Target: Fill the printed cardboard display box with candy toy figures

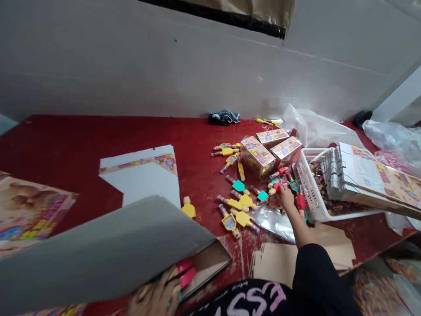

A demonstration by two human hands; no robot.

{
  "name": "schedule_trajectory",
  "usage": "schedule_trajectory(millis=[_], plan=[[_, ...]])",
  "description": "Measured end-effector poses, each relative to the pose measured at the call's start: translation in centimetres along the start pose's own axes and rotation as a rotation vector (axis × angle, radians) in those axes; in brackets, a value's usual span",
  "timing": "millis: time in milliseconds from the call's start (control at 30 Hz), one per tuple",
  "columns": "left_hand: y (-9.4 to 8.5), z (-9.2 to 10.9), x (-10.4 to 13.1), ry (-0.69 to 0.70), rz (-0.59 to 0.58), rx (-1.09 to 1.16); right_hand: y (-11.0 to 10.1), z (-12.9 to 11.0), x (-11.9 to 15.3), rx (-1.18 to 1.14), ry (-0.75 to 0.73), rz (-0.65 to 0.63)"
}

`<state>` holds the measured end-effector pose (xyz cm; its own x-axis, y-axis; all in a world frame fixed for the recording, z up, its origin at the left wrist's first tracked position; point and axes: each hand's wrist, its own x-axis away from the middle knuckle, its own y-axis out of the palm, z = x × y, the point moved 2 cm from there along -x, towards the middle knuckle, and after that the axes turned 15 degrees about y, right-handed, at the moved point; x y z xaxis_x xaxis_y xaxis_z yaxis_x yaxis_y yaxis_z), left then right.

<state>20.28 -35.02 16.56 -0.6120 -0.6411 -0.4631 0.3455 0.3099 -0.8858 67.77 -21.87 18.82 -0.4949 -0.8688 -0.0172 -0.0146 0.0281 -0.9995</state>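
Low in the head view, my left hand (158, 295) is at the open side of a grey cardboard box (131, 241), its fingers curled over red toy shovels (187, 271). A bit of teal shows under these fingers; blur hides the exact grip. My right hand (285, 196) reaches into a pile of toy shovels beside a white basket, fingers closed on a red toy shovel (278, 187), partly hidden. Around it lie teal shovels (238, 185) and yellow shovels (243, 218), with tubes of small sweets as handles. A clear plastic bag (273, 223) lies under my right forearm.
Packed boxes (258, 156) stand behind the pile. The white basket (304, 175) holds wrapped sweets, with flattened printed cartons (371, 169) stacked across it. Brown cardboard sheets (272, 263) lie near my body. An unfolded white carton (148, 180) and crumpled cloth (225, 116) are on the red table (66, 140).
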Motion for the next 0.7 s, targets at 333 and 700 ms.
schedule_trajectory(millis=[333, 700], plan=[[-1.1, 0.1, 2.3, -0.016, -0.073, 0.088, -8.5, -5.7, 17.1, -0.780, -0.331, -0.132], [-2.0, 0.8, 2.6, -0.158, -0.223, 0.205, -0.5, -17.5, 28.5, -0.323, -0.973, -0.721]])
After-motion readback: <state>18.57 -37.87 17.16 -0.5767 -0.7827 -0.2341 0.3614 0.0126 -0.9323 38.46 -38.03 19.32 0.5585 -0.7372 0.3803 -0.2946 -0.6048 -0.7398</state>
